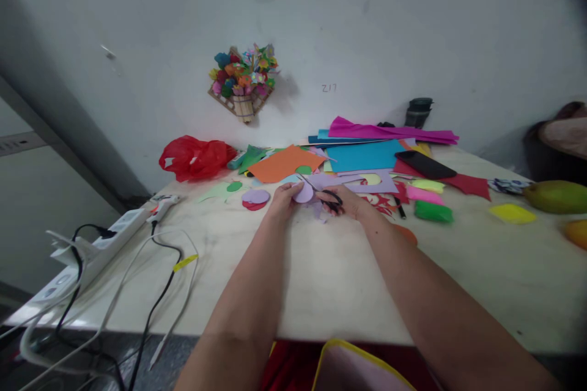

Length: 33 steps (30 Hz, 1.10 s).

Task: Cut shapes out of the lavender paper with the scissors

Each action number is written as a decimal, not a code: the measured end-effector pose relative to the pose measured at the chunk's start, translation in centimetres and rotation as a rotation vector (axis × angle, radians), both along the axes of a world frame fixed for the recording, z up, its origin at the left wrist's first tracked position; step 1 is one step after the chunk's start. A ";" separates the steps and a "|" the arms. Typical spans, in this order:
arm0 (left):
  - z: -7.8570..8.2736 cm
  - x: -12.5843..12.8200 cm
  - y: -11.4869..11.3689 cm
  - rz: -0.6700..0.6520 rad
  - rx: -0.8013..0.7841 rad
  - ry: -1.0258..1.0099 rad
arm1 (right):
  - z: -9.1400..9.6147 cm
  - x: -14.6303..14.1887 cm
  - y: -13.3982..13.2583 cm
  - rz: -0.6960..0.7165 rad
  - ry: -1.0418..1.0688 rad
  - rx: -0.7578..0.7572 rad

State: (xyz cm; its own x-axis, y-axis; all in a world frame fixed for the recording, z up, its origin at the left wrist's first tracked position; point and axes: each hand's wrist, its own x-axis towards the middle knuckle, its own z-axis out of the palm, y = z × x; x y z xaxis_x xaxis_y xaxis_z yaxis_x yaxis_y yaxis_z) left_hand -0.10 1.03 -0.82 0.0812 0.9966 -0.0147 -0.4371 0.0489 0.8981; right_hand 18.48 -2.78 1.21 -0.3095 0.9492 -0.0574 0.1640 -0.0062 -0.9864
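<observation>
Nearest, on the bare part of the table, an orange piece with a rounded edge lies partly hidden behind the right forearm. Farther on, the left hand is pinching a purple circle by its side, and the right hand is grasping the scissors, whose blades are at the edge of this circle. Small purple scraps are just below, between the two hands. The circle already looks almost round, so I judge that its cutting is near the end, with perhaps a little edge left. To the left of the left hand, another purple circle overlaps a red circle; these seem finished, as does a green circle slightly beyond them. Beyond the right hand is a purple sheet with a rounded opening, and beyond both hands lie an orange sheet and a blue sheet, with much paper remaining.
</observation>
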 end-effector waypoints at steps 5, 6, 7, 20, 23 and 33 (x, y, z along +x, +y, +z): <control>0.3 -0.3 -0.3 -0.058 0.000 0.036 | 0.0 -0.1 0.0 -0.007 0.019 0.028; 0.3 -0.3 -0.3 -0.055 -0.003 0.036 | 0.0 -0.1 0.0 -0.009 0.018 0.028; 0.3 -0.3 -0.3 -0.046 -0.005 0.030 | 0.1 -0.2 0.0 -0.012 0.015 0.026; 0.2 0.0 -0.2 0.031 -0.011 -0.049 | -0.4 -0.3 0.4 -0.024 0.020 0.014; 0.3 -0.1 -0.2 0.028 -0.008 -0.041 | -0.4 -0.3 0.4 -0.015 0.035 0.006; 0.1 -0.1 0.0 0.049 -0.001 -0.055 | -0.4 -0.3 0.5 -0.008 0.057 0.001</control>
